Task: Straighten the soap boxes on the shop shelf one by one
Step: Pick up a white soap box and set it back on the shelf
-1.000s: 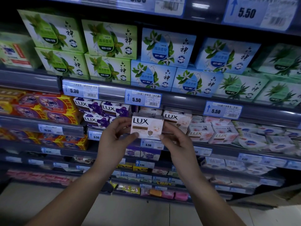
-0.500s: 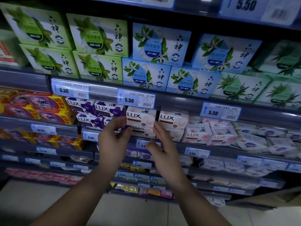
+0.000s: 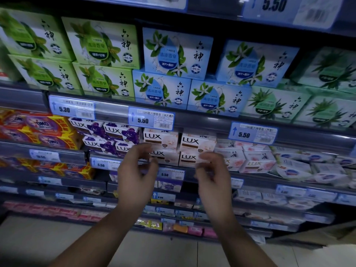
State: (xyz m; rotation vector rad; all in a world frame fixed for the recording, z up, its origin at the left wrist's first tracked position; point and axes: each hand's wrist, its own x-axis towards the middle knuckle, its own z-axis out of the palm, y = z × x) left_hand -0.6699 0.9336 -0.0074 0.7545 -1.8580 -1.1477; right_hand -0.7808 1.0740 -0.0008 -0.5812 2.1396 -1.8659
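Four white LUX soap boxes sit two over two on the shelf (image 3: 250,182). The upper left box (image 3: 160,140) and upper right box (image 3: 197,144) stand side by side, fronts facing out and logos upright, while the lower left box (image 3: 166,157) and lower right box (image 3: 187,158) lie directly beneath them, fronts also out. Just left of them the purple LUX boxes (image 3: 121,132) are stacked two high and slightly skewed, and to the right the pink LUX boxes (image 3: 257,164) lean back at uneven angles.
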